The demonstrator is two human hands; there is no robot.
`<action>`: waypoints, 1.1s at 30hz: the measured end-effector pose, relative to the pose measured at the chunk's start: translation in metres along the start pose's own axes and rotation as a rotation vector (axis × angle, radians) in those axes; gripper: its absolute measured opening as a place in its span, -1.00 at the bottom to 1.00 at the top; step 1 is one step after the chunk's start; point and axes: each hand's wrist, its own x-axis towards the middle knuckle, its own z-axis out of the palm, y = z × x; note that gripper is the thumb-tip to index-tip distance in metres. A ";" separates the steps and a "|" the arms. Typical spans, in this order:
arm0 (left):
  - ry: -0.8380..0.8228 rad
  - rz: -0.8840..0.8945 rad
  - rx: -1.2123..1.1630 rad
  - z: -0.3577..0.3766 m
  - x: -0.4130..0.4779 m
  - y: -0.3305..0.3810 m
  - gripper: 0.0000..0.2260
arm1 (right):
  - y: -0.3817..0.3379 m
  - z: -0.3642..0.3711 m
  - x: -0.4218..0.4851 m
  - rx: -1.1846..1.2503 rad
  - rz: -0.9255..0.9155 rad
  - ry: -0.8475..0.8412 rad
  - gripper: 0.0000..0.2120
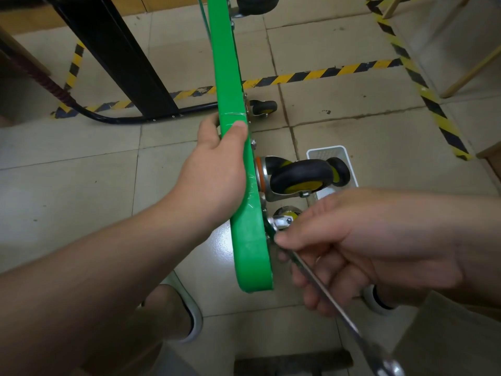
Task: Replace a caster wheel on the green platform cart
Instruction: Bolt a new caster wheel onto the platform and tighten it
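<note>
While the green platform cart [249,245] stands on edge on the tiled floor, the head view shows work at the mounting fasteners of the near caster wheel [301,175]. Whether they are being loosened or tightened cannot be told. The left hand [217,164] grips the deck rim, thumb across its face, steadying it. The right hand [352,240] curls round a wrench [349,325], its head set at the plate's lower corner. The next move calls for a short swing of the wrench, with the deck held firm.
</note>
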 end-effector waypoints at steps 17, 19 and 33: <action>0.018 -0.004 0.020 0.002 -0.001 0.002 -0.64 | 0.021 0.003 0.027 -0.278 -0.337 0.296 -0.88; 0.018 -0.001 0.022 0.001 -0.001 0.001 -0.64 | 0.018 0.006 0.026 -0.247 -0.329 0.290 -0.87; 0.037 0.005 0.035 0.001 -0.002 0.001 -0.68 | -0.006 0.013 0.005 0.083 -0.291 0.220 -0.88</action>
